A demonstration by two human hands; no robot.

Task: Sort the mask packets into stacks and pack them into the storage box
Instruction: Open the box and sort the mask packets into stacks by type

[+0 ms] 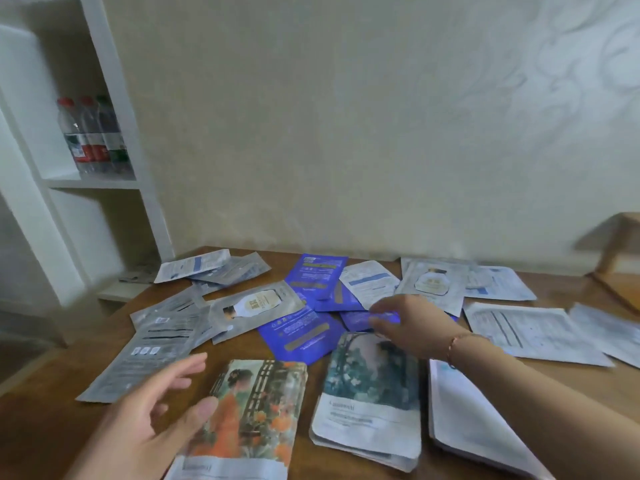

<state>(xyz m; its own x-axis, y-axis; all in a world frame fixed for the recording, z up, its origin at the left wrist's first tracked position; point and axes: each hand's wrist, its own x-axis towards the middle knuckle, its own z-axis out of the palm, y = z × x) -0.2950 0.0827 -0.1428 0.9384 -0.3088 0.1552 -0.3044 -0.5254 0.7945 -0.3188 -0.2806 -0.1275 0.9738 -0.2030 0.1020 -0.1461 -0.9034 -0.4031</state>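
Mask packets lie scattered over a wooden table (45,427). Near me are three stacks: one with an orange picture (256,410), one with a dark green picture (370,393), and a white one (467,420). Blue packets (301,337) lie in the middle, silver ones (145,351) to the left, and white ones (530,334) to the right. My left hand (156,410) hovers open at the orange stack's left edge, its thumb over that edge. My right hand (412,323) reaches over the blue packets with fingers extended and blurred; it grips nothing that I can see.
A wooden box-like object (620,265) stands at the table's far right edge, partly cut off. A white shelf unit (90,183) on the left holds three water bottles (91,136). A pale wall runs behind the table.
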